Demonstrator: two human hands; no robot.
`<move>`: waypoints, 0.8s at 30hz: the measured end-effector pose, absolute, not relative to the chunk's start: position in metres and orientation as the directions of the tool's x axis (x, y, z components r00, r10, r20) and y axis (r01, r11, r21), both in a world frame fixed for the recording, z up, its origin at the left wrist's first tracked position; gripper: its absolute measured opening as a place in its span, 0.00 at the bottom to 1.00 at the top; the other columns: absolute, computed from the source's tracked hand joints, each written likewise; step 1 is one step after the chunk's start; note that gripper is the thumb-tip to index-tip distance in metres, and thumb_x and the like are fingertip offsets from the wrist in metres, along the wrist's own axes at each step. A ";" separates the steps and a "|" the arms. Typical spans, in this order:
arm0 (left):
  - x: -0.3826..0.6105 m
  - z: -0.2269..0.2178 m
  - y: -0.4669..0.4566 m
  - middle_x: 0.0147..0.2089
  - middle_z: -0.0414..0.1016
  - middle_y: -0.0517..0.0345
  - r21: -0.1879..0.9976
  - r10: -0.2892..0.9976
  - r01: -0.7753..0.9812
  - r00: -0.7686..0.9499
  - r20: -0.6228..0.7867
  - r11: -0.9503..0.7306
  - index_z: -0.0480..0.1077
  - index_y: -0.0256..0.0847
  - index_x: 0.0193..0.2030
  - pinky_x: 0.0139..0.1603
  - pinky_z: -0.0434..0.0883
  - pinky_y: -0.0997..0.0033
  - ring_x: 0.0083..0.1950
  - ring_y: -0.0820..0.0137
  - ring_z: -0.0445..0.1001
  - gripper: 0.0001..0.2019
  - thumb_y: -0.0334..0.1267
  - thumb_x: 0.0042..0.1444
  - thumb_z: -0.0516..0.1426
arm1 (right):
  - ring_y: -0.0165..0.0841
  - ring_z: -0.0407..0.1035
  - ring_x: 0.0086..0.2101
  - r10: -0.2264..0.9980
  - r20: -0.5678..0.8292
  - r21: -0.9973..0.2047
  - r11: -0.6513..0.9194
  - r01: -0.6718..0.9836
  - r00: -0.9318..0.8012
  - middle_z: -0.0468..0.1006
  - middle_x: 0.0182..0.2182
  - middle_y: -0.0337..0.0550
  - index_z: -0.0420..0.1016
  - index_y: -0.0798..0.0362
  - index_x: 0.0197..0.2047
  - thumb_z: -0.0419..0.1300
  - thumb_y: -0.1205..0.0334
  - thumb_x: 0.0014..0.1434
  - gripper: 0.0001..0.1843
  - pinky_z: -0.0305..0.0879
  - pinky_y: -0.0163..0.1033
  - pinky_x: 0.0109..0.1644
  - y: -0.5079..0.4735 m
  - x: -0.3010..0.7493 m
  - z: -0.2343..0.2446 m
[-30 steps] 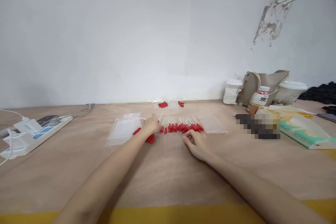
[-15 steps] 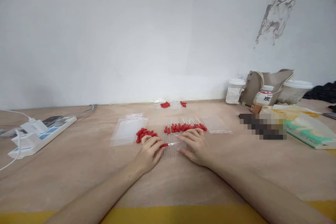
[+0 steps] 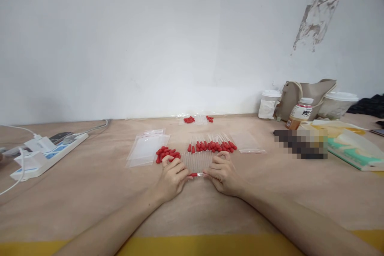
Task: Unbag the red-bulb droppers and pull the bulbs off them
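Note:
Between my hands a red rubber dropper bulb [image 3: 193,175] and a clear glass dropper tube [image 3: 200,175] lie end to end, level and joined or touching. My left hand [image 3: 174,176] pinches the bulb with thumb and fingers. My right hand [image 3: 223,174] is closed on the tube's other end. Just beyond the fingers, a row of loose glass tubes [image 3: 196,161] lies on the table. A pile of loose red bulbs [image 3: 165,153] sits beyond my left hand. Droppers with red bulbs fitted [image 3: 211,145] lie in a row past the tubes.
Clear zip bags [image 3: 147,148] lie to the left, another flat bag [image 3: 247,143] to the right. A bag with red bulbs [image 3: 189,119] rests by the wall. A power strip [image 3: 54,156] stands far left; a bottle [image 3: 300,113], lidded cups [image 3: 270,104] and tissue pack [image 3: 355,150] stand right.
The bulb and tube have come nearer to me and turned level. My right hand's fingers, more spread before, have closed on the tube. My left hand keeps its pinch on the bulb.

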State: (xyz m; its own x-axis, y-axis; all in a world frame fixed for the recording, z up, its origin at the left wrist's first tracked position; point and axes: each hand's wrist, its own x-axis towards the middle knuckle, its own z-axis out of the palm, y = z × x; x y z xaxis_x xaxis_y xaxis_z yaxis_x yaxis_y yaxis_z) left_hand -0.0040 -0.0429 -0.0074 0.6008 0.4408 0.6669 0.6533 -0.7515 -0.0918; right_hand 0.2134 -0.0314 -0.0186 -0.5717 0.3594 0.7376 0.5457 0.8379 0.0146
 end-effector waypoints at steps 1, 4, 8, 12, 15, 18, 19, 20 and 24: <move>-0.004 -0.007 -0.044 0.25 0.67 0.60 -0.103 0.433 0.646 0.612 0.662 -0.756 0.70 0.40 0.30 0.44 0.52 0.62 0.33 0.71 0.63 0.09 0.34 0.57 0.51 | 0.27 0.57 0.27 0.361 0.736 0.013 0.839 0.544 -0.573 0.68 0.18 0.35 0.72 0.52 0.29 0.52 0.62 0.58 0.10 0.45 0.42 0.44 -0.032 0.214 -0.019; -0.003 -0.007 -0.045 0.24 0.67 0.61 -0.127 0.412 0.624 0.640 0.648 -0.771 0.70 0.41 0.31 0.46 0.52 0.60 0.34 0.71 0.63 0.09 0.30 0.56 0.49 | 0.27 0.57 0.27 0.370 0.728 0.005 0.839 0.544 -0.577 0.68 0.18 0.35 0.73 0.51 0.29 0.51 0.62 0.58 0.10 0.44 0.42 0.45 -0.033 0.215 -0.021; -0.010 -0.008 -0.047 0.26 0.70 0.60 -0.115 0.411 0.619 0.638 0.651 -0.777 0.70 0.41 0.32 0.46 0.53 0.59 0.36 0.69 0.65 0.10 0.27 0.54 0.49 | 0.27 0.58 0.27 0.385 0.731 -0.017 0.835 0.549 -0.564 0.68 0.17 0.36 0.73 0.51 0.27 0.51 0.62 0.58 0.12 0.45 0.42 0.45 -0.030 0.227 -0.019; -0.027 -0.001 -0.044 0.32 0.71 0.57 0.051 0.497 0.686 0.472 0.728 -0.726 0.71 0.42 0.36 0.41 0.59 0.64 0.36 0.69 0.66 0.08 0.31 0.56 0.50 | 0.27 0.60 0.26 0.544 0.715 -0.160 0.739 0.655 -0.439 0.72 0.19 0.37 0.73 0.51 0.26 0.49 0.61 0.59 0.15 0.46 0.41 0.42 -0.019 0.248 -0.012; -0.042 0.011 -0.034 0.38 0.69 0.55 0.282 0.603 0.718 0.235 0.762 -0.636 0.71 0.42 0.41 0.40 0.65 0.69 0.40 0.69 0.68 0.10 0.36 0.56 0.51 | 0.28 0.64 0.27 0.660 0.646 -0.251 0.659 0.709 -0.385 0.75 0.23 0.36 0.75 0.47 0.30 0.50 0.58 0.59 0.13 0.46 0.40 0.41 -0.014 0.258 -0.004; -0.065 0.020 -0.016 0.40 0.67 0.53 0.452 0.701 0.787 -0.035 0.713 -0.420 0.71 0.41 0.44 0.39 0.67 0.69 0.41 0.68 0.68 0.14 0.39 0.55 0.49 | 0.27 0.67 0.27 0.744 0.566 -0.321 0.596 0.736 -0.356 0.77 0.26 0.35 0.75 0.47 0.32 0.52 0.60 0.57 0.10 0.48 0.38 0.40 -0.014 0.263 0.004; -0.073 0.021 -0.010 0.39 0.66 0.52 0.489 0.720 0.799 -0.105 0.686 -0.350 0.71 0.40 0.45 0.37 0.68 0.69 0.40 0.67 0.68 0.16 0.40 0.54 0.49 | 0.27 0.68 0.27 0.760 0.545 -0.326 0.581 0.746 -0.353 0.77 0.26 0.35 0.75 0.48 0.32 0.52 0.61 0.56 0.10 0.48 0.38 0.39 -0.014 0.264 0.006; -0.082 0.021 -0.003 0.38 0.67 0.52 0.518 0.742 0.803 -0.149 0.654 -0.296 0.70 0.38 0.46 0.37 0.68 0.69 0.40 0.66 0.69 0.17 0.40 0.53 0.48 | 0.27 0.68 0.27 0.769 0.532 -0.318 0.569 0.758 -0.354 0.77 0.26 0.35 0.74 0.48 0.32 0.52 0.63 0.55 0.10 0.49 0.37 0.39 -0.014 0.265 0.007; -0.104 0.012 0.018 0.37 0.70 0.53 0.616 0.832 0.758 -0.189 0.522 -0.214 0.67 0.36 0.48 0.33 0.68 0.70 0.34 0.68 0.71 0.19 0.42 0.51 0.49 | 0.28 0.67 0.26 0.764 0.533 -0.200 0.532 0.823 -0.363 0.76 0.24 0.36 0.72 0.51 0.32 0.50 0.65 0.53 0.09 0.49 0.37 0.38 -0.015 0.264 0.004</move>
